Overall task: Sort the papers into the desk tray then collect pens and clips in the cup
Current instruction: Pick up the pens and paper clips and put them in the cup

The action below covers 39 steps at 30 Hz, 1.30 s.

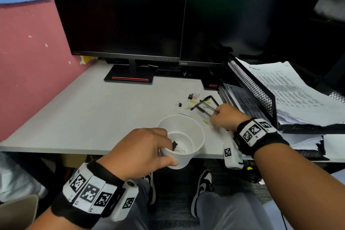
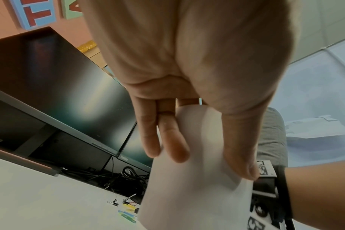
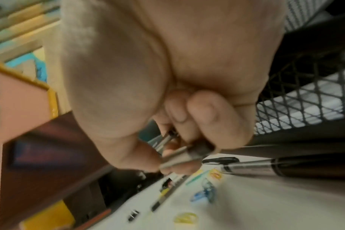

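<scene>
1. Pens [image 1: 203, 105] and clips are what remains to be gathered; they lie scattered on the desk [image 1: 93, 110] between the cup [image 1: 182, 140] and the desk tray [image 1: 250, 87].
2. Roughly three dark pens can be made out crossing one another in the head view, though an exact count is prevented by the overlap. In the right wrist view two pen barrels [image 3: 183, 153] are seen pinched in the curled fingers [image 3: 209, 118] of the right hand [image 1: 226, 116], with a further pen [image 3: 252, 168] lying just beside on the desk.
3. Two black binder clips [image 1: 190, 96] are counted loose on the desk, and one binder clip [image 1: 175, 145] is already inside the cup.
4. Coloured paper clips [image 1: 206, 122] are spread around the pens: several yellow, one pink, at least one blue; perhaps seven in all, the smallest being too faint to count surely.
5. The cup is gripped at its near rim by the left hand [image 1: 141, 152], with fingers wrapped around the wall, and is held at the desk's front edge.
6. The paper stage is judged done: stacked papers [image 1: 291, 87] sit in the tray's upper level and more in the lower.
7. The collecting stage is judged barely begun, with nearly everything still outside the cup.
</scene>
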{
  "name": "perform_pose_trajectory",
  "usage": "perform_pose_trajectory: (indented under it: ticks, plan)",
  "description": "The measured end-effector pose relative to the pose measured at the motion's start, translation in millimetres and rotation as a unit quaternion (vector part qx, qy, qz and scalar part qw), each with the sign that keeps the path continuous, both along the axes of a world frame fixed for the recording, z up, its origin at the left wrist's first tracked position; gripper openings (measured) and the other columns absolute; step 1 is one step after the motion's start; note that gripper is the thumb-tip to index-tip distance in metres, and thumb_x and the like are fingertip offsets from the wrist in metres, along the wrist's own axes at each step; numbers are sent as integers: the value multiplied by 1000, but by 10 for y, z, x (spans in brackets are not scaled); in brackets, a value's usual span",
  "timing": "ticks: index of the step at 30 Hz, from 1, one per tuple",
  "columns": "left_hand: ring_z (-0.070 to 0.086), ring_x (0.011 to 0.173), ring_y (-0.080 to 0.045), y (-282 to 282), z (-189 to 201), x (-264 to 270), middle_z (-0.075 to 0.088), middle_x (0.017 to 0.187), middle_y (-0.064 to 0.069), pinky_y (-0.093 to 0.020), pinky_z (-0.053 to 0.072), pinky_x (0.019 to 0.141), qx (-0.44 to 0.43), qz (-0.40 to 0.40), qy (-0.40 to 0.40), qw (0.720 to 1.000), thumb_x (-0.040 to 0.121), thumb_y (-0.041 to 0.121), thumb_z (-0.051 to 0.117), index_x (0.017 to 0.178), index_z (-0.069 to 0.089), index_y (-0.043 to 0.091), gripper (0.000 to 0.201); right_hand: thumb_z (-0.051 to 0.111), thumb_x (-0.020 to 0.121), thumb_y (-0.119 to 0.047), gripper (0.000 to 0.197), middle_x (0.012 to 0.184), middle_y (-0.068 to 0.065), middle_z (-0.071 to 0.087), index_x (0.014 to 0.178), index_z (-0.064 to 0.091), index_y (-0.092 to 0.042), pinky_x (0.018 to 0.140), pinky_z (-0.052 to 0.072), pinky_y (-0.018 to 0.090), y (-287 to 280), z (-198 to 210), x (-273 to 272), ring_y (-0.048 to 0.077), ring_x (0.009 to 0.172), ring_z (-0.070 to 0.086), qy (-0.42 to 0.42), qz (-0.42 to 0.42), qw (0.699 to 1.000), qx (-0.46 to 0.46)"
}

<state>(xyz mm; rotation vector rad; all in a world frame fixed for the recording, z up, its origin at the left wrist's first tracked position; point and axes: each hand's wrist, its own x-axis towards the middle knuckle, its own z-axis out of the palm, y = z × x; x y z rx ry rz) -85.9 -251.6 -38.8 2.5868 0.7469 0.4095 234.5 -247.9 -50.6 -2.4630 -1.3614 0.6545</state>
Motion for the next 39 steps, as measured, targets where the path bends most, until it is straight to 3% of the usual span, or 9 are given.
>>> perform_pose_trajectory:
  ticks: [2,7,15,20,22,25,30,36,39]
  plan:
    - [57,71,-3,5,-6,-7,57,82,19,-17,40,64,-1,-6,3,1000,79,56,78,89,76,37,22,51,93,-15,13,75,13,54,83,57,-10,45,30,22,-66,125,-71,18,47,40,154,-23,985,74]
    - [56,71,-1,14,-54,22,53,82,23,-15,37,63,24,-28,6,999,79,63,71,93,75,38,29,34,88,-3,22,68,6,47,85,52,-16,51,22,30,-318,603,-450,19,56,34,488,50,845,214]
    - [55,70,-6,-3,-10,108,56,83,13,-28,46,64,50,-40,24,998,83,61,70,87,72,34,28,35,87,8,29,79,17,65,104,55,-6,90,49,48,-472,555,-1004,38,88,64,499,138,826,223]
    - [58,72,-5,39,-21,112,60,86,14,-28,48,66,44,-22,16,999,81,59,72,88,74,34,26,32,92,20,43,93,17,74,112,61,-5,101,56,44,-392,579,-814,39,104,71,504,57,800,322]
    - [58,72,-5,59,-27,113,61,86,14,-25,48,66,37,-15,9,999,81,58,73,88,75,34,25,34,95,18,41,97,16,74,110,64,-5,101,58,44,-323,617,-655,38,108,74,473,-11,799,370]
    - [58,71,-4,80,-32,119,61,85,15,-20,44,64,37,-11,3,999,81,59,75,87,75,35,24,46,99,6,31,104,12,75,102,71,-12,100,60,44,-199,529,-324,34,110,74,340,-110,863,356]
    - [57,70,-4,111,-57,121,57,83,16,-16,38,62,41,-10,-9,999,81,60,74,84,72,36,24,59,97,-15,33,131,10,69,128,71,-10,106,55,46,-59,281,131,31,119,67,31,-45,994,99]
    - [59,70,-4,78,-80,110,57,82,18,-23,46,63,36,-10,-16,999,79,66,67,84,71,37,29,56,92,-4,8,99,11,66,89,64,-7,67,55,30,92,1,103,28,87,63,-156,17,986,-55]
    - [58,71,-4,74,-83,76,57,82,18,-21,44,63,38,-9,-11,999,79,64,69,84,72,37,28,56,92,0,18,110,13,69,108,65,-5,82,61,37,121,-147,97,31,99,68,-184,20,980,-76]
